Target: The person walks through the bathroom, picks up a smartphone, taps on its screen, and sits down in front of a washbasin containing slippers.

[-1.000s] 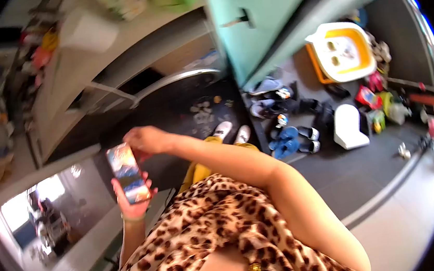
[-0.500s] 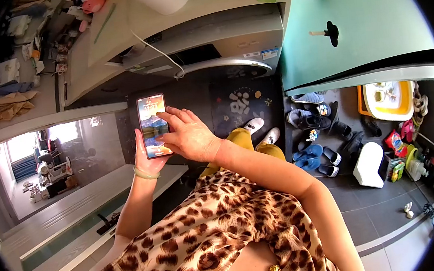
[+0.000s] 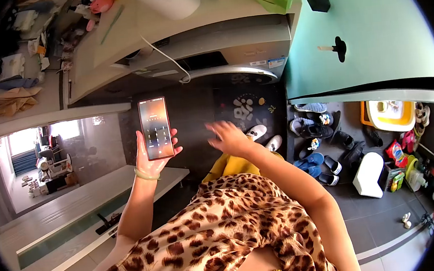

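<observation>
Dark floor (image 3: 359, 226): blue slippers (image 3: 313, 158) lie right of the patterned mat (image 3: 243, 109). Phone (image 3: 157, 131): left of the mat, screen facing the person. Left hand (image 3: 153, 166): closed around the phone's lower end, palm behind, apparently supporting it without covering the screen. Right hand (image 3: 229, 137): fingers loosely spread, grasping nothing visible, near the mat's left side.

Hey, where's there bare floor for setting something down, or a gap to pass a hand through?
Dark floor tiles lie bare between the white plastic piece and the pale threshold strip. In this view, a gap separates the phone from your right hand. It's crowded around the blue slippers and in the clutter at upper left.
</observation>
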`<state>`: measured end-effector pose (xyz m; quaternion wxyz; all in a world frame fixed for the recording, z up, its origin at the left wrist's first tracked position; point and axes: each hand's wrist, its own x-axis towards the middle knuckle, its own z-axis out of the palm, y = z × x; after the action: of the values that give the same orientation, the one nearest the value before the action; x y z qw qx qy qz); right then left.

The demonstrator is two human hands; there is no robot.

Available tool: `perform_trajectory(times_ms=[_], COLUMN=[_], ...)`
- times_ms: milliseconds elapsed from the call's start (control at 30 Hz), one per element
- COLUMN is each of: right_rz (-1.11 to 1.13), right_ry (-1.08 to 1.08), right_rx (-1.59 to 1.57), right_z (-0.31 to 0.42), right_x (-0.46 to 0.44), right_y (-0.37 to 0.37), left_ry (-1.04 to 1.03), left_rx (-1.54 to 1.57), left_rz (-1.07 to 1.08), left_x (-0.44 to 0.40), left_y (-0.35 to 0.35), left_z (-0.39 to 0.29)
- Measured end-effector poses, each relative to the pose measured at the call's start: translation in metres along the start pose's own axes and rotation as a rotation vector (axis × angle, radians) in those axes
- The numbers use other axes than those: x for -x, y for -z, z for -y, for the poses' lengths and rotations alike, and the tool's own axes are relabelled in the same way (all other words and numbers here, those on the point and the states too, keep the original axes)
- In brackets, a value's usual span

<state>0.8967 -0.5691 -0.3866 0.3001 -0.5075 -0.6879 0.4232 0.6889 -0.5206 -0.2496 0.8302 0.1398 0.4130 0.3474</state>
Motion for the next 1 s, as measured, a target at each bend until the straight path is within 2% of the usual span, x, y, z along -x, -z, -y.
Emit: perform_trajectory(times_ms=[33, 100, 167, 233, 267, 333, 400, 500, 600, 700, 867, 933, 1000], right_rz=[0.335, 0.883, 0.847, 0.959, 0.699, 0.081, -0.134, -0.17, -0.151, -0.141, -0.205, -0.233, -0.227], right_ry=[-0.115, -0.036, 0.184, -0.111, -0.121, 0.196, 0.235, 0.33, 0.358, 0.347, 0.326, 0.292, 0.285], right_rx=[0.128, 0.02, -0.119, -0.327, -0.338, -0.033, -0.046, 0.136, 0.198, 0.196, 0.182, 0.148, 0.159], right_z=[-0.007, -0.019, -0.036, -0.03, -0.031, 0.004, 0.046, 0.072, 0.08, 0.084, 0.08, 0.074, 0.068], right_x=[0.015, 0.031, 0.05, 0.031, 0.02, -0.002, -0.02, -0.029, -0.03, -0.03, -0.031, -0.03, -0.029], right_y=[-0.003, -0.012, -0.017, 0.01, 0.01, 0.043, 0.062, 0.058, 0.051, 0.05, 0.047, 0.049, 0.052], left_ry=[-0.014, -0.03, -0.045, -0.058, -0.055, -0.045, -0.036, -0.015, -0.034, -0.069, -0.062, -0.036, -0.02], left_rx=[-0.009, -0.011, -0.013, -0.021, -0.022, -0.025, -0.026, -0.036, 0.019, -0.069, -0.003, -0.044, -0.046], left_rz=[0.012, 0.005, -0.005, 0.007, 0.005, -0.004, 0.002, 0.024, -0.095, -0.005, -0.089, 0.001, -0.005], left_x=[-0.001, -0.002, -0.002, -0.003, -0.002, -0.005, -0.007, -0.009, -0.009, -0.012, -0.013, -0.014, -0.014], left_y=[0.002, 0.004, 0.005, 0.005, 0.005, 0.003, 0.002, 0.001, -0.008, -0.009, -0.015, -0.007, -0.006], left_z=[-0.002, -0.005, -0.006, -0.008, -0.009, -0.009, -0.005, 0.0, 0.006, 0.007, 0.009, 0.007, 0.005])
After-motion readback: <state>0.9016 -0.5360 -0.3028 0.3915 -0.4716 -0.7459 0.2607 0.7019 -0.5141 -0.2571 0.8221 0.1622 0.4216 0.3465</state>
